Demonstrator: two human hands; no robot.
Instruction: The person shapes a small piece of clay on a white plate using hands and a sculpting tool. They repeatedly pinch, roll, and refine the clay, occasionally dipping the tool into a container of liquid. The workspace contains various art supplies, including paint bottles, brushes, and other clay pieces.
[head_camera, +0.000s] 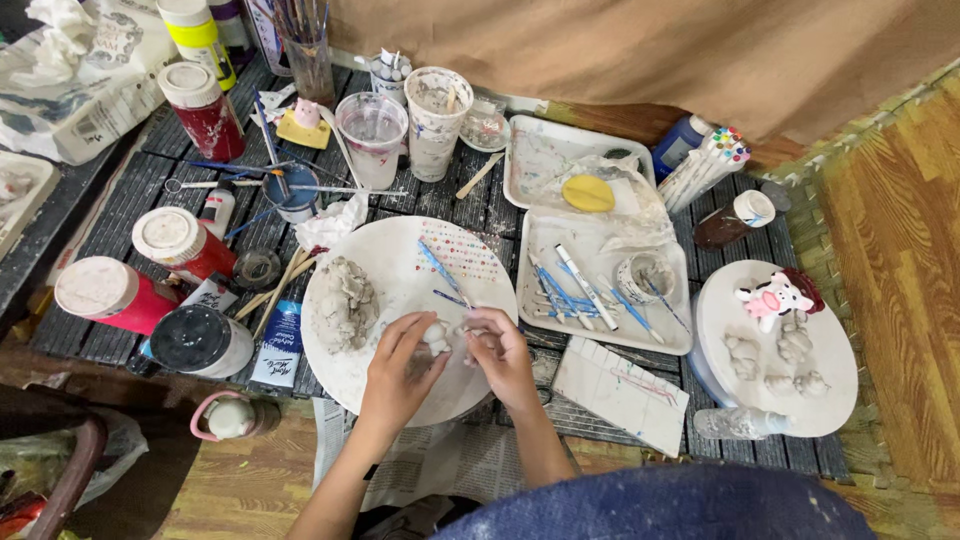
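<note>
My left hand (395, 372) and my right hand (503, 355) meet over the near edge of a round white board (400, 270). Together they hold a small pale clay piece (437, 336) between the fingertips. A grey lump of clay (347, 302) sits on the board's left side. Thin blue modelling tools (440, 272) lie across the board near a patch of coloured dots.
Red and black paint jars (185, 243) stand at the left. Cups and brushes (372, 125) crowd the back. White trays (600, 280) with tools lie to the right. A second round board (790, 400) carries a pink cow figure (772, 297) and small clay shapes.
</note>
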